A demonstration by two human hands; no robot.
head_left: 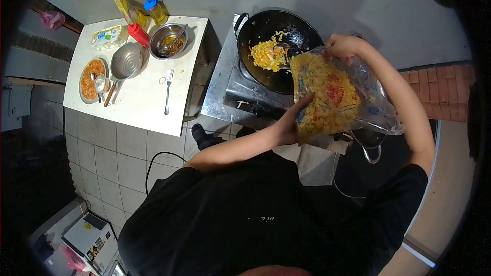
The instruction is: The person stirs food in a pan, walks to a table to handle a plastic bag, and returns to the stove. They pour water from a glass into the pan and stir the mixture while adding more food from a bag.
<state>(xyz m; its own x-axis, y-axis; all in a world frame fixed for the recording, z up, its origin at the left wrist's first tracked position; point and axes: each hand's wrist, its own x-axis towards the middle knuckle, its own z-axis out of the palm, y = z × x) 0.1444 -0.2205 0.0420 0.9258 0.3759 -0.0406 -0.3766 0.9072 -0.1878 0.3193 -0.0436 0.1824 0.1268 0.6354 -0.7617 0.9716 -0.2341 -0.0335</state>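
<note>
A large clear plastic bag of small yellow pasta pieces (327, 89), printed in red and blue, is held tilted over the right side of a black wok (302, 26). My left hand (292, 122) supports the bag from its lower left side, thumb pressed on the plastic and the other fingers hidden behind it. At the bag's upper edge, my right hand (343, 47) grips the bunched plastic. Inside the wok lies a heap of yellow and whitish food (268, 55), with loose bits scattered around it. The bag's mouth is hard to make out.
The wok sits on a metal stove (217, 92). On a white table (140, 105) stand a steel bowl with a ladle (169, 41), a saucepan (127, 61), a plate of orange food (92, 79), a red bottle (138, 35) and a fork (168, 92). Another pan (369, 138) is at right.
</note>
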